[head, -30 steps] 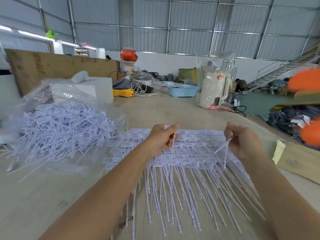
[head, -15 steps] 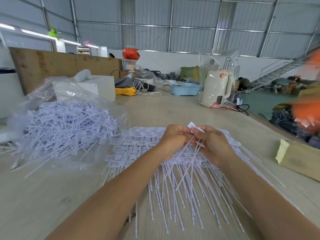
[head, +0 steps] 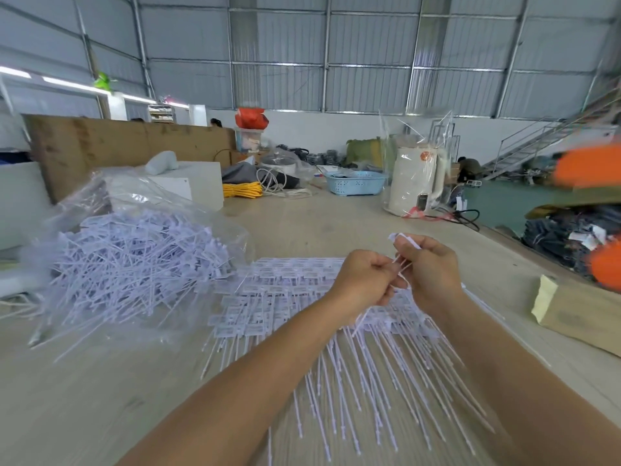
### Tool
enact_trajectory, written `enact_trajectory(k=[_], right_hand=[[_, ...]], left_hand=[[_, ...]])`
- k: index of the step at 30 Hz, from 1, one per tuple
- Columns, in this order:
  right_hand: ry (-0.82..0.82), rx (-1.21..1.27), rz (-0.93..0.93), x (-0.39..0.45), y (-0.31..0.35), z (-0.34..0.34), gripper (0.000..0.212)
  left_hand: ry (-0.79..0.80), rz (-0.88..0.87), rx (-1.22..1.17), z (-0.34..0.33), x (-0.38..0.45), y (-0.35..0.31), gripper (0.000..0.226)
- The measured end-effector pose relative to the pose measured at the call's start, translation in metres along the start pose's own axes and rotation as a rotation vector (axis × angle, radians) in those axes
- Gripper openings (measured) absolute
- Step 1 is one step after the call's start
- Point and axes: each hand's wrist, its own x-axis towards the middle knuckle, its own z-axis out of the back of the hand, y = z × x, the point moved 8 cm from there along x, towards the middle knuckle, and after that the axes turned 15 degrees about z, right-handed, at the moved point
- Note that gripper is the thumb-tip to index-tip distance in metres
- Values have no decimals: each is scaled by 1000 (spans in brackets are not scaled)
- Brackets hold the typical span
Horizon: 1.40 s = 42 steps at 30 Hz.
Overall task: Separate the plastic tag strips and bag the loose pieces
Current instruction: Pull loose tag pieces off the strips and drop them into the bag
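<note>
Tag strips (head: 336,317), white (thin-stemmed), fanned flat

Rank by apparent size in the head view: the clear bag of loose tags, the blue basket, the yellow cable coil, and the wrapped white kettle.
1. Clear bag of loose tags, by far the largest, though it lies nearest the camera.
2. Wrapped white kettle.
3. Blue basket.
4. Yellow cable coil, smallest.

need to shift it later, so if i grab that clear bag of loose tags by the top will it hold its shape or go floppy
Probably floppy: the clear bag is thin, crinkled film that slumps over its load. The loose tags inside lie in a tangled heap, so they would likely shift and sag. Thin tails poke out near its mouth and may spill or snag.
</note>
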Motion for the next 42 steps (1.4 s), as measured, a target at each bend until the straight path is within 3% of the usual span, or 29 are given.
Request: enact_trajectory(k=[8, 11, 14, 18, 21, 23, 27, 30, 33, 37, 42], right_hand=[[122, -167, 3, -5, -4, -50, 14], [178, -172, 29, -19, -5, -85, 3], [285, -134, 41, -37, -6, -127, 17], [469, -187, 169, -59, -2, -185, 17], [572, -460, 430, -68, 0, -217, 20], [698, -723, 476, -74, -16, -236, 22], [882, -1023, 293, -81, -54, -251, 39], [869, -975, 244, -79, -57, -255, 43], [851, -887, 316, -78, -50, -257, 51], [885, -826, 430, -86, -42, -257, 55], [980, -795, 540, -99, -40, -260, 56]], left_hand=[[-222, -80, 241, 48, -16, 1, 22], [-292, -101, 248, 77, -32, 5, 20], [-401, -146, 367, 116, -56, 7, 18], [-628, -190, 561, 184, -94, 9, 23], [-892, -201, 609, 246, -122, 10, 21], [-986, -152, 655, 282, -127, 17, 21], [-985, 29, 936, 316, -103, 34, 17], [-960, 82, 1153, 316, -83, 36, 31], [-980, 112, 1357, 312, -67, 32, 54], [-1086, 196, 1568, 316, -57, 29, 32], [-1121, 330, 1722, 316, -51, 28, 30]])
